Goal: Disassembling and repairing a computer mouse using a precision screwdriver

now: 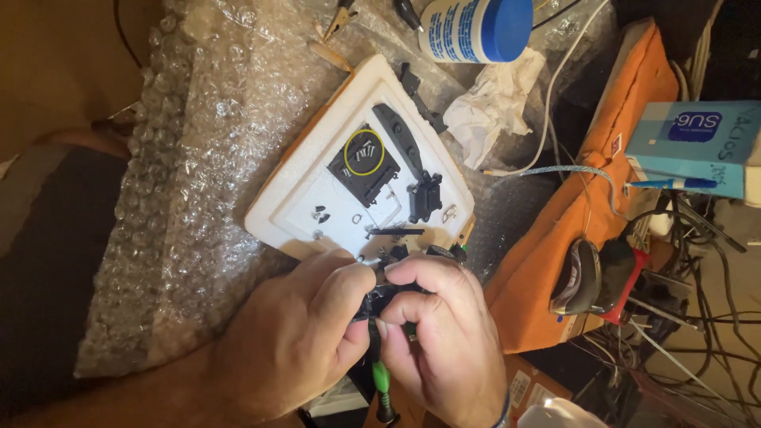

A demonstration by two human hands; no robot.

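Two bare hands meet low in the frame over a cluttered bench, both pinching one small black part point(387, 299). The left hand point(297, 341) grips it from the left with thumb and forefinger; the right hand point(444, 333) clasps it from the right, fingers curled tight around it. One green-handled screwdriver point(381, 380) hangs below the part, between the two hands, its handle pointing down; which hand steadies it cannot be told.

Just above the hands lies one white foam tray point(317, 174), tilted like a diamond on a sheet of bubble wrap point(206, 158). On the tray sits one black square plate point(363, 168) bearing one yellow ring point(365, 152); inside the ring is a small cluster of silver screws, too small to count. One long curved black piece point(399, 136) lies beside the plate, and one chunky black bracket point(424, 196) sits to its right. A thin black strip point(394, 231) rests near the tray's lower edge, just above the fingers.

Beyond the tray stand one white tub with a blue lid point(476, 28) and one crumpled tissue point(495, 107). To the right, on orange cloth point(555, 238), lie one computer mouse point(577, 277), one light blue box point(697, 143) and one blue pen point(670, 184), amid a tangle of cables.
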